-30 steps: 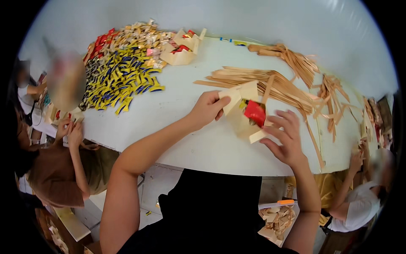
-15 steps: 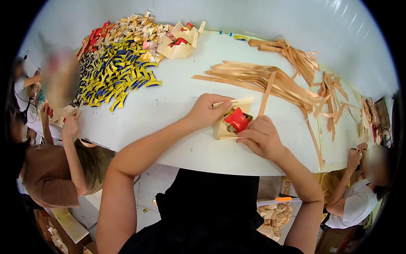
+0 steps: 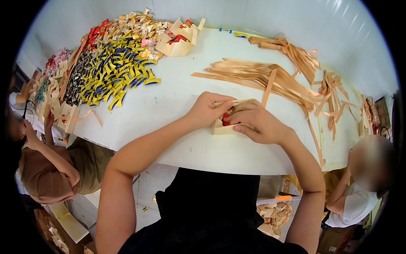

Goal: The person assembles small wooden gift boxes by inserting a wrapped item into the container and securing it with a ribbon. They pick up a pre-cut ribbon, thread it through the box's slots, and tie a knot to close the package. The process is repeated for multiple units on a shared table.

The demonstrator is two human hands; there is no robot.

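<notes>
A small cream box (image 3: 224, 129) sits on the pale surface (image 3: 173, 97) near its front edge, between both hands. The left hand (image 3: 211, 109) has its grip closed on the box's upper left edge, thumb on top. The right hand (image 3: 259, 123) bends its fingers into the opening, against a red packet (image 3: 226, 119); whether its grip holds the packet or only presses it, I cannot tell, because the hand covers much of the inside.

Just behind, a ribbon bundle (image 3: 249, 73) spreads across, with one loose strip (image 3: 269, 88) running down to the right hand's knuckles. More ribbons (image 3: 334, 95) lie farther right. A heap of yellow-and-blue packets (image 3: 116, 67) fills the left, well apart, beside open boxes (image 3: 176, 48) with red packets inside. Below the surface, a bin (image 3: 261, 201) holds cream pieces.
</notes>
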